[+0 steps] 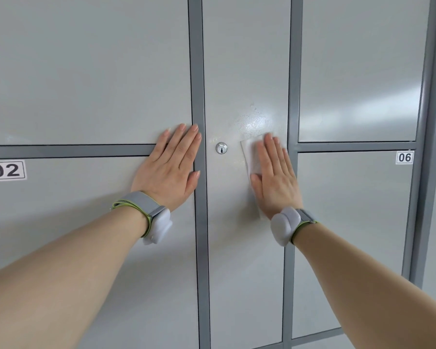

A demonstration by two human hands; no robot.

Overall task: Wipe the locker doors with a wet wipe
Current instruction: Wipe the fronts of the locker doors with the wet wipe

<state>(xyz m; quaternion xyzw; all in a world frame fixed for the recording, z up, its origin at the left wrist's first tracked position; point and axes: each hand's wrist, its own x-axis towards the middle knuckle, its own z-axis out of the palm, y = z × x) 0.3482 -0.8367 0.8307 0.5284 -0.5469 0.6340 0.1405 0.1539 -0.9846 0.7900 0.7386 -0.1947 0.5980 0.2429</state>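
A bank of pale grey locker doors fills the view, set in a darker grey frame [196, 71]. In the middle stands a tall narrow door [244, 59], running from the top of the picture to the bottom. To its left a lower door [86, 222] carries the label 02 [5, 170], and to its right another lower door [353, 235] carries the label 06 [404, 157].

The left hand [170, 170] lies flat with straight fingers and holds nothing. Its palm rests on the door marked 02, and its fingers reach up across the frame where the horizontal bar meets the upright post.

The right hand [275, 177] is also flat, fingers straight and close together, pressing the wet wipe [249, 152] against the tall door near its right edge. The white wipe shows past the thumb side of the hand and under the fingertips.

Each wrist wears a grey band with a pale device [159, 227].

Just above the wipe a wet sheen [254, 122] glistens on the door. A small round keyhole lock [221, 148] sits between the two hands, near the wipe's left edge.
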